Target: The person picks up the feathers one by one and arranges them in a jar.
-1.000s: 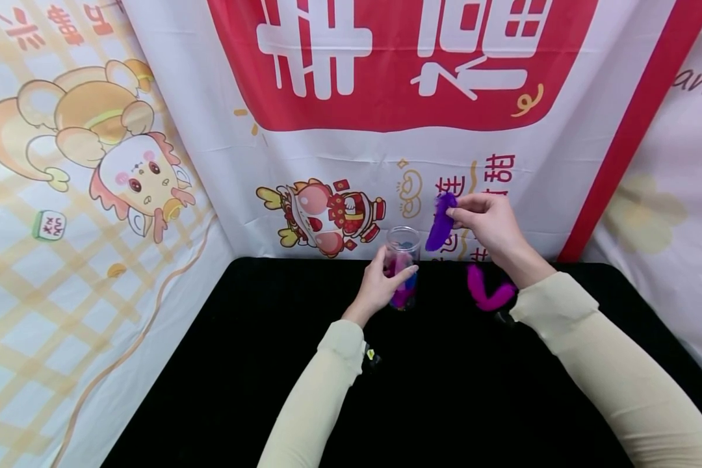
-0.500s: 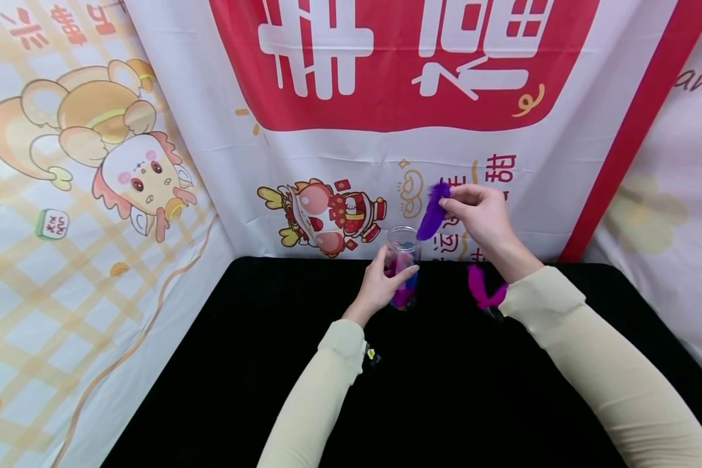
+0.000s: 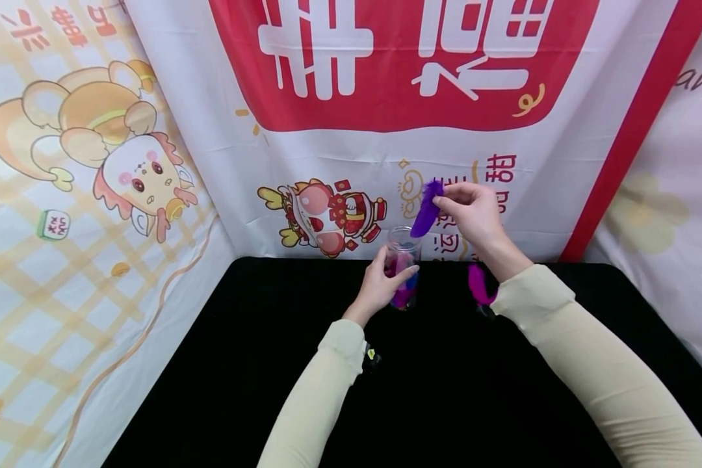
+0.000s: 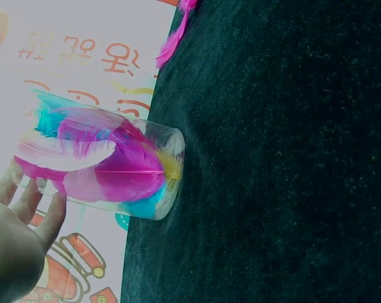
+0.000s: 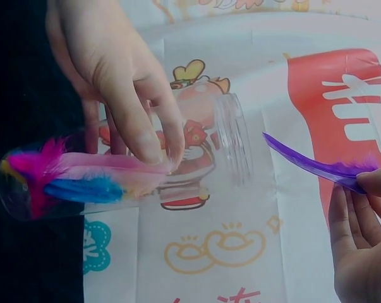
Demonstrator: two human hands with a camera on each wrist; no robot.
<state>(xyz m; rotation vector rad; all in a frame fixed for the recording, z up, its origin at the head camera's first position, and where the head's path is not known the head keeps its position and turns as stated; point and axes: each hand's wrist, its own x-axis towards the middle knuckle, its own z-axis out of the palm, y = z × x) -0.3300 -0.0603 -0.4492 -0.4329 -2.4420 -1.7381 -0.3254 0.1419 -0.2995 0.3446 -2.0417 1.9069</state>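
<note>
My left hand [image 3: 377, 286] grips a clear plastic jar [image 3: 402, 242] standing upright and open-topped near the table's far edge. Pink, magenta, blue and yellow feathers [image 4: 124, 158] fill its lower part in the left wrist view. Between thumb and fingers, my right hand [image 3: 474, 211] pinches a purple feather [image 3: 427, 211] by its fluffy end. Its narrow tip points down and overlaps the jar's right rim in the head view. The right wrist view shows the tip of this purple feather [image 5: 316, 167] a little apart from the jar's mouth [image 5: 235, 139].
A magenta feather [image 3: 478, 284] lies on the black-covered table [image 3: 304, 364] right of the jar, partly behind my right sleeve [image 3: 538, 299]. Behind the table hangs a white and red printed cloth [image 3: 403, 123], and a patterned cloth [image 3: 93, 260] covers the left side.
My right hand has moved left with the purple feather, bringing its tip from beside the jar to over the rim. Its sleeve covers more of the magenta feather. My left hand stays on the jar.
</note>
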